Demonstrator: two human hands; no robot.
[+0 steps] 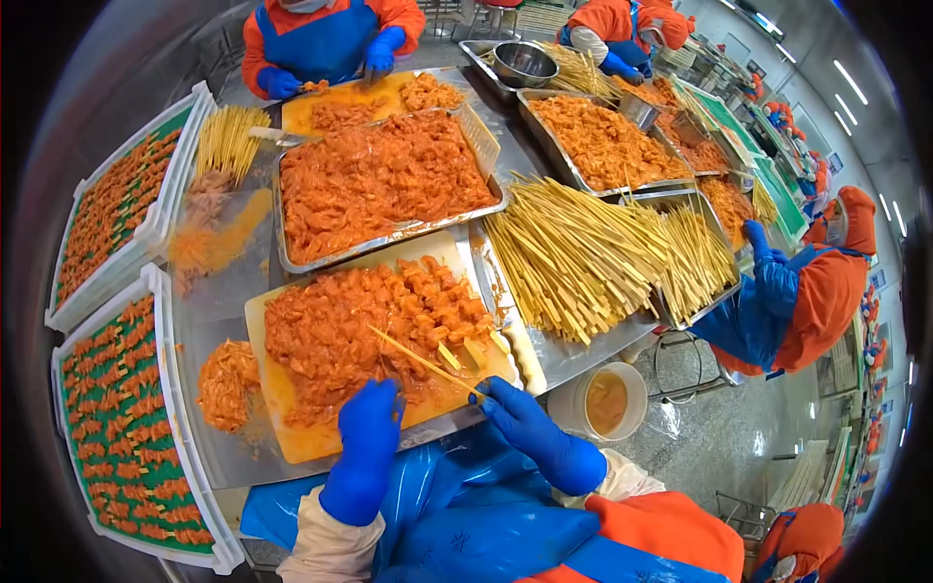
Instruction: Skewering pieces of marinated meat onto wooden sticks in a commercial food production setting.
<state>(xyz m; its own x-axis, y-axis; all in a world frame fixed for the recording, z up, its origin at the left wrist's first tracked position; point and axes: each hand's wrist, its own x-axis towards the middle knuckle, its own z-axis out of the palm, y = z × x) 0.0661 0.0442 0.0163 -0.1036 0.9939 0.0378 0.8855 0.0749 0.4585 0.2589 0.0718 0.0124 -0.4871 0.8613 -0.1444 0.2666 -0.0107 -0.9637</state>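
A bare bamboo skewer (415, 353) is pinched near its lower end by my blue-gloved right hand (528, 430), its tip slanting up and left over the meat. My left hand (370, 430), also gloved, is at the near edge of a heap of orange marinated meat pieces (328, 328). Its fingertips are bent; whether a piece is between them is hidden. Beneath the heap lies a yellow-stained cutting board (313, 444). Threaded meat skewers (459, 321) lie together on the board's right side, flat handle ends towards me.
Behind the board stands a metal tray of marinated meat (379, 175). Bamboo skewers (576, 255) are piled right of a white-handled knife (525, 353). A white bucket (609, 401) is below the table edge. Left are crates of finished skewers (131, 430). A co-worker (328, 44) works opposite.
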